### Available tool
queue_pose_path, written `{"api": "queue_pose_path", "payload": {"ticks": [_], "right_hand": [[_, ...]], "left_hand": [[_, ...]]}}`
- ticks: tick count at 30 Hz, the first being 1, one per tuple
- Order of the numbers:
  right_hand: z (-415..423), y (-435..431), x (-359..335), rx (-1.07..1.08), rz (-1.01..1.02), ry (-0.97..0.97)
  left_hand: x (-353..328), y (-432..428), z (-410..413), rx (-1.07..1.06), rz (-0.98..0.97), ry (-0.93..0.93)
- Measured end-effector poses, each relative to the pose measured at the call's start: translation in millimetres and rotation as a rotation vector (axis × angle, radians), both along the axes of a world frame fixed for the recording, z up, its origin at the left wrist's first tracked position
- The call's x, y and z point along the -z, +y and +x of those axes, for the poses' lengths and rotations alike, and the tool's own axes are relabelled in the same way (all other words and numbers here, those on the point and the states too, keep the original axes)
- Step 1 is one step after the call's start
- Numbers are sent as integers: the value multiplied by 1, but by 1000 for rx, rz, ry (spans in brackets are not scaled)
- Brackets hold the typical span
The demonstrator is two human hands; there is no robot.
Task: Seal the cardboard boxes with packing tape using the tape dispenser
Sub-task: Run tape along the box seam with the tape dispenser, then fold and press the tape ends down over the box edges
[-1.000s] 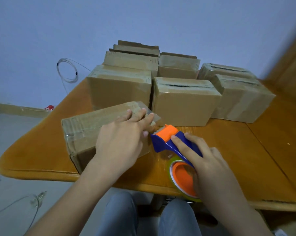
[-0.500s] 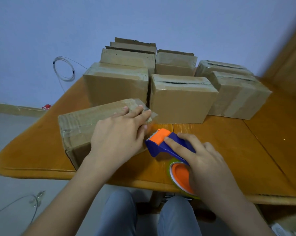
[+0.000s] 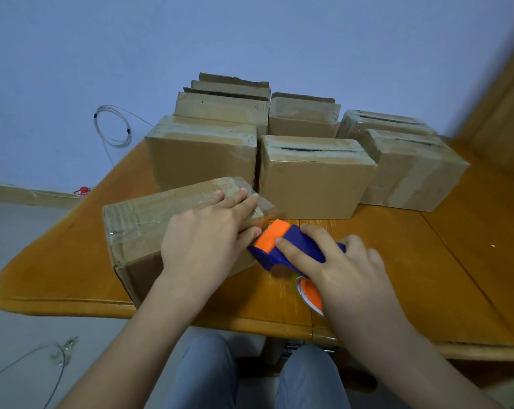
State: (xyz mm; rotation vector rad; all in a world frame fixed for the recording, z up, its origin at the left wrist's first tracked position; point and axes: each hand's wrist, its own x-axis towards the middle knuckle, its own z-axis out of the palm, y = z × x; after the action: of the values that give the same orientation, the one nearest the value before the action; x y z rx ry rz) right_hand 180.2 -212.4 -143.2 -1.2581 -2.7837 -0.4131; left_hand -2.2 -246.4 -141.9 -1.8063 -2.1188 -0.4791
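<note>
Blue-and-orange tape dispenser (image 3: 291, 246), plain brown cardboard boxes (image 3: 314, 175), orange-brown table (image 3: 397, 261).

Person observed from above. Left hand (image 3: 202, 246) and right hand (image 3: 347, 278) were bare, and the fingernails (image 3: 244, 190) were short and plain. Left forearm (image 3: 137, 335) and right forearm (image 3: 397, 343) were uncovered as far as the lower edge of the view. The legs wore plain blue-grey trousers, seen at the left thigh (image 3: 205, 376) and the right thigh (image 3: 308, 382). Footwear could not be seen.
</note>
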Motion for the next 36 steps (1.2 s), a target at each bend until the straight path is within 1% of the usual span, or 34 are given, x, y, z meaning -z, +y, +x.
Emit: {"api": "queue_pose_path", "payload": {"ticks": [1, 3, 5, 6, 7, 9, 12, 15, 16, 19, 21, 23, 25, 27, 29, 30, 33, 35, 36], "right_hand": [[-4, -3, -5, -28, -7, 0], [-8, -8, -12, -95, -24, -71], [3, -6, -11, -90, -105, -71], [7, -5, -17, -75, -97, -28], [10, -4, -26, -64, -20, 47], [23, 3, -29, 18, 29, 132], [31, 9, -21, 21, -11, 101], [45, 22, -15, 20, -154, 206], [50, 28, -17, 41, -223, 270], [58, 41, -21, 19, -352, 541], [63, 56, -22, 11, -529, 712], [64, 73, -20, 72, -741, 808], [63, 89, -14, 145, -889, 795], [62, 103, -3, 194, -971, 768], [61, 113, 4, 226, -999, 759], [60, 116, 5, 227, -980, 744], [56, 126, 8, 188, -807, 609], [52, 128, 10, 221, -626, 416], [50, 126, 11, 241, -503, 320]], "left_hand": [[2, 1, -2, -2, 9, 0], [4, 0, -7, -2, 41, 13], [3, -1, -8, 11, 57, 8], [4, 0, -8, 15, 48, 9], [4, 1, -8, 20, 35, 10], [4, 1, -8, 30, 23, 17], [1, -1, -16, 72, 60, 19], [-1, 1, -34, 164, 30, 30], [-2, 1, -40, 206, 42, 22], [-1, 3, -54, 303, 65, 34], [-6, 3, -57, 355, 41, 28], [-11, 2, -59, 413, 24, -12], [-13, -1, -59, 448, 1, -119], [-14, -3, -58, 448, -44, -257], [-15, -3, -57, 450, -82, -341], [-16, -3, -57, 455, -95, -380], [-17, -1, -61, 461, -135, -468], [-16, -1, -63, 482, -160, -478], [-17, -2, -63, 494, -169, -480]]}}
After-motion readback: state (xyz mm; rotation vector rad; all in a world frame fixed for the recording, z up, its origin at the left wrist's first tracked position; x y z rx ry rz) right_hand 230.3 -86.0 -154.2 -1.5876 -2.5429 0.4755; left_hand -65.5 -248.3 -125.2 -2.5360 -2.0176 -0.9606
